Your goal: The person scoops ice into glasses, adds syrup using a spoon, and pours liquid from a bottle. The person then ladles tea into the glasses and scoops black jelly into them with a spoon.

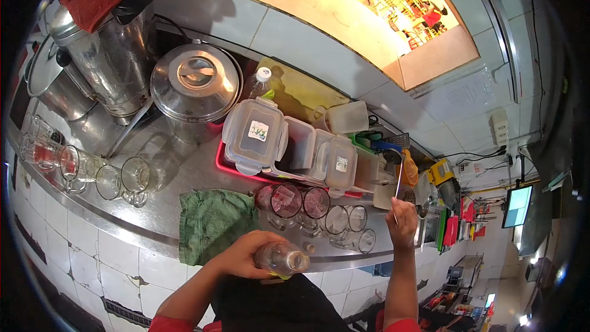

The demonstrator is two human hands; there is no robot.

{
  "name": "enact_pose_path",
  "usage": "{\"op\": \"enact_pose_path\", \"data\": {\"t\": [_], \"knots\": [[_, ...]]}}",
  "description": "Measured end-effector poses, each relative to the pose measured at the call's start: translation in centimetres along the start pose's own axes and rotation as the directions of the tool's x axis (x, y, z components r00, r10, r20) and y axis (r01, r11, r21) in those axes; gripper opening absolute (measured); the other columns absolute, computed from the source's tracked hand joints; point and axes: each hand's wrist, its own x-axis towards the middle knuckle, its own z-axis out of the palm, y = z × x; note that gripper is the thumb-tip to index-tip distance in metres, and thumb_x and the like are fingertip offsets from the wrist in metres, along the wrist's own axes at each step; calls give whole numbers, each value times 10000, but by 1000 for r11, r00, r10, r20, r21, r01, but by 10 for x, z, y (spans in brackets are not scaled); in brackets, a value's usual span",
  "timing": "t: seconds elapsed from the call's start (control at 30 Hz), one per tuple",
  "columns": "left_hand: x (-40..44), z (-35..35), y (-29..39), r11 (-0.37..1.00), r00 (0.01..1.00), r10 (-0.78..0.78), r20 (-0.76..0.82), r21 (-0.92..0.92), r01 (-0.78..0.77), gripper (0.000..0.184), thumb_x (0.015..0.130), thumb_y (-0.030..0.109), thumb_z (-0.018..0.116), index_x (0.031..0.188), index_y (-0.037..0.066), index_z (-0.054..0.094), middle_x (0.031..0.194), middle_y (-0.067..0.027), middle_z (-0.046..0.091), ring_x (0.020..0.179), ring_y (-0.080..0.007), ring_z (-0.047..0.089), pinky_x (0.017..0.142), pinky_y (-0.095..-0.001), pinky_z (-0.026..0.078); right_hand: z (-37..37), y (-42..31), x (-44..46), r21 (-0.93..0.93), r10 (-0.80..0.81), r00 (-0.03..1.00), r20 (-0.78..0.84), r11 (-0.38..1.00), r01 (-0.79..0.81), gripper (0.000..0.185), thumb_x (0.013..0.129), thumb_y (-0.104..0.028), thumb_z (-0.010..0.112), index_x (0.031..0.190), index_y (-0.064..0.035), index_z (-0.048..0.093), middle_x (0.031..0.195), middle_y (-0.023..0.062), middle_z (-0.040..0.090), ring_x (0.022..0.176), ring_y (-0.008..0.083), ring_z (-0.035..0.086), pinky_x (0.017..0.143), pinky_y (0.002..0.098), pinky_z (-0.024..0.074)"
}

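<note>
At the far left of the counter, glass mugs [135, 175] stand in a row, some showing a reddish tint. A lidded steel pot [184, 86] stands behind them. The green cloth [212, 227] lies flat near the edge. The left hand [246, 253] is wrapped around a clear bottle [275, 258], tilted, in front of the counter edge. Just beyond are two reddish glasses [286, 201], then clear glasses [337, 219] showing no such colour. At right, the right hand [403, 218] grasps a thin utensil [400, 175], raised near the plastic containers [341, 163].

Progress, as judged: work appears underway; the reddish glasses look filled or part-filled, the clear ones unfilled. The bottle's contents cannot be made out. The utensil's far end is indistinct, and the left fingers are partly hidden.
</note>
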Motion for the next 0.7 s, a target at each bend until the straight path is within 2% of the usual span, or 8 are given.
{"op": "enact_pose_path", "data": {"t": [0.1,0.17,0.33,0.43,0.5,0.57,0.6,0.7], "knots": [[1,-2,-5,994,996,82,18,73,-84,755,685,313,922,1331,72,615,1272,-99,669,1168,-253,646,1011,-387,488,1,0,-5,15,17,1000,9,1000,-17,330,990,-146,669,1275,19,638,1011,145,661,883,308,656,794,437,536],[0,0,-5,998,999,47,9,37,-47,757,680,312,924,1328,71,616,1263,-98,673,1163,-255,648,1004,-389,490,5,-4,-4,-10,17,997,-72,1000,-18,342,980,-139,681,1279,21,636,1028,147,667,895,315,658,802,428,540],[3,-4,1,996,998,46,45,68,-49,763,674,326,922,1324,68,615,1265,-101,672,1158,-261,652,986,-387,495,17,-5,-7,51,53,999,-13,997,-52,356,919,-51,705,1263,16,646,1020,144,672,888,315,655,793,428,541],[0,3,0,1000,999,-16,29,-7,17,776,677,355,919,1328,65,613,1281,-105,666,1162,-266,651,985,-389,492,16,-10,-11,69,194,980,37,978,-196,353,900,1,697,1250,7,654,1007,146,672,873,307,647,768,426,533],[8,7,2,996,994,51,92,67,-57,785,695,408,900,1336,63,607,1296,-105,660,1181,-276,641,1005,-400,476,18,-8,-14,89,218,975,31,971,-220,340,902,10,690,1241,-2,667,1012,149,675,866,304,639,758,411,532],[17,14,6,996,994,66,84,54,-71,781,706,425,888,1338,66,605,1298,-102,661,1190,-282,636,1012,-406,465,15,-14,-8,109,249,954,-168,966,-233,304,919,4,682,1223,5,680,1004,155,680,856,299,645,746,398,537],[17,17,9,996,991,77,108,43,-82,776,717,441,877,1340,68,602,1299,-99,661,1199,-289,630,1019,-412,454,13,-15,-1,113,251,968,-25,962,-247,265,948,-12,667,1210,25,681,993,166,685,849,307,657,739,399,545],[20,20,10,993,988,89,124,67,-98,754,735,443,858,1339,74,600,1310,-95,660,1203,-293,626,1015,-414,442,21,-5,-21,150,250,961,-115,961,-232,252,966,-27,658,1210,36,678,1000,173,689,843,313,663,743,405,549]]}}
